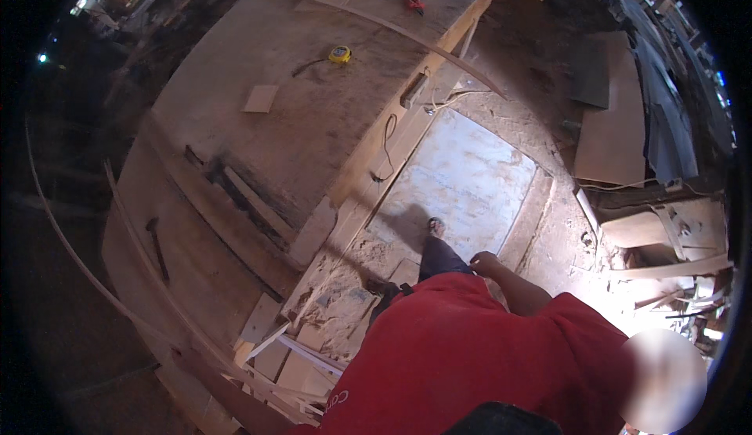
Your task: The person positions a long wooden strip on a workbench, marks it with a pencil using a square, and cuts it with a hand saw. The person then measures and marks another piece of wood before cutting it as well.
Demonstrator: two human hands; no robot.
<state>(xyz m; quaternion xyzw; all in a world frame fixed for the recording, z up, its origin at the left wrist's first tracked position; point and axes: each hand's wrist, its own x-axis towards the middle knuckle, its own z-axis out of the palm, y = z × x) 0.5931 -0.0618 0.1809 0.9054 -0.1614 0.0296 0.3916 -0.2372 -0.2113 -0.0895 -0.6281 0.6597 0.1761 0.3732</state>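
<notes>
My left hand, in dim light at the lower left, is closed around a long thin wooden strip that bows out past the bench. A second thin strip runs close beside it, over the bench. My right hand hangs at my right side above the floor, its fingers loosely bent and nothing seen in them. The wooden workbench lies to my left. On its top are a hammer, a yellow tape measure and a small square board piece.
Another long strip crosses the bench's far end, near a red tool. A pale board lies on the dusty floor under my foot. Sheets and scrap wood lie at the right. A cord hangs along the bench's edge.
</notes>
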